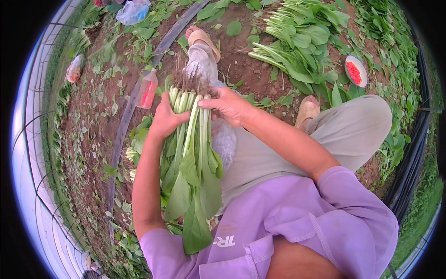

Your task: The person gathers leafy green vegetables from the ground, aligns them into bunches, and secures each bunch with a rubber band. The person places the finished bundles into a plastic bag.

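Note:
Both hands grip a bunch of leafy greens (191, 139) with pale stalks, its roots pointing away from me and its leaves hanging toward my lap. My left hand (169, 117) wraps the stalks from the left, thumb across the front. From the right, my right hand (228, 106) holds the stalks just below the roots, its thumb on top. Brown soil-covered roots (191, 79) stick out beyond both hands. Below my right wrist, a clear plastic bag (224, 143) lies against my trouser leg.
Cut greens (296, 42) are heaped at the upper right, near a white bowl of red pieces (356, 71). A plastic bottle with red contents (147, 90) stands by a dark flat hose (127, 115). Plastic bags (133, 12) lie farther off. Black sheeting (416, 146) runs along the right.

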{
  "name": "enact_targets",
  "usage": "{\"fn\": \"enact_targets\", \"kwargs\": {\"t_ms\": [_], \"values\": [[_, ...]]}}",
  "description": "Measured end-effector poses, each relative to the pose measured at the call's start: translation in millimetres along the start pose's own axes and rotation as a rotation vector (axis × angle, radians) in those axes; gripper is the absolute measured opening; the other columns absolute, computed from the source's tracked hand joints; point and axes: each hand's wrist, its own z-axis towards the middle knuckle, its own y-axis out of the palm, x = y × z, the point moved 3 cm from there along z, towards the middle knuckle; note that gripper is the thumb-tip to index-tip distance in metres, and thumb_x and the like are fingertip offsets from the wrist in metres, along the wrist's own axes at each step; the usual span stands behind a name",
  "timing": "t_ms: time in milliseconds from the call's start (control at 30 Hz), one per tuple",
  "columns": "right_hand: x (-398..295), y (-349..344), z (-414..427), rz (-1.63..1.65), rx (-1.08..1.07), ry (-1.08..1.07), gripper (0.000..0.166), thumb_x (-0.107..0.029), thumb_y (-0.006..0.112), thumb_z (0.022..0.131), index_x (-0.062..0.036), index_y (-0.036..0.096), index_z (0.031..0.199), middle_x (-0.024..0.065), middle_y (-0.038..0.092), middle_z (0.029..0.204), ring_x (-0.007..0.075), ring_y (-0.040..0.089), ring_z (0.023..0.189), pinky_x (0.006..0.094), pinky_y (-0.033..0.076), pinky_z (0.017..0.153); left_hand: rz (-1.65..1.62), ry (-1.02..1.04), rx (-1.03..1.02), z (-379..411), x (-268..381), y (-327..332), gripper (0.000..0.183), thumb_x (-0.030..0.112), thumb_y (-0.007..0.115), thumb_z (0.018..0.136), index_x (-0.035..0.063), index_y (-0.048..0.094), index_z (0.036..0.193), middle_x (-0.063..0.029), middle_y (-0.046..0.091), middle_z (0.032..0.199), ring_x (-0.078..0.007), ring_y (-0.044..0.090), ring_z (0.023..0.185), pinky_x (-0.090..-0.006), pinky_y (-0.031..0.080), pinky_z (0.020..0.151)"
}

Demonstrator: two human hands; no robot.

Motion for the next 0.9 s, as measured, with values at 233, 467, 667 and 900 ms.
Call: {"fn": "enact_targets", "kwargs": {"t_ms": [233, 467, 667, 900], "values": [[3, -1, 10, -0.032, 0.024, -0.025, 0.037, -0.014, 0.066, 0.070, -0.0021, 0.051, 0.101, 0.0027, 0.056, 0.072, 0.0080, 0.046, 0.049, 0.0212, 0.031, 0.039, -0.262, -0.121, -0.154, -1, -7, -4, 0.068, 0.019, 0.065, 0.060, -0.0012, 0.033, 0.116, -0.0129, 0.049, 0.105, -0.0188, 0.047, 0.096, -0.0291, 0.036, 0.085], [3, 0, 12, -0.114, 0.022, -0.138, 0.033, -0.014, 0.066, 0.069, 0.0004, 0.054, 0.096, 0.0056, 0.057, 0.074, 0.0100, 0.051, 0.060, 0.0247, 0.041, 0.051, -0.383, -0.153, -0.182, -3, 4, -6, 0.080, 0.026, 0.071, 0.060, -0.0027, 0.027, 0.120, -0.0147, 0.044, 0.112, -0.0215, 0.044, 0.103, -0.0314, 0.032, 0.090], [11, 0, 8, -0.319, 0.113, -0.173, 0.024, -0.009, 0.063, 0.072, 0.0048, 0.051, 0.088, 0.0099, 0.058, 0.076, 0.0091, 0.052, 0.061, 0.0246, 0.043, 0.050, -0.156, -0.046, -0.118, -2, 11, 3, 0.087, 0.025, 0.079, 0.050, -0.0015, 0.031, 0.117, -0.0134, 0.049, 0.108, -0.0204, 0.048, 0.099, -0.0317, 0.036, 0.087], [10, -7, -16, -0.028, 0.100, -0.068, 0.029, -0.008, 0.059, 0.076, 0.0048, 0.045, 0.098, 0.0071, 0.054, 0.073, 0.0119, 0.053, 0.054, 0.0236, 0.045, 0.044, -0.209, -0.078, -0.169, -2, 6, 2, 0.073, 0.019, 0.077, 0.053, -0.0007, 0.036, 0.110, -0.0109, 0.052, 0.100, -0.0178, 0.051, 0.091, -0.0304, 0.039, 0.081]]}}
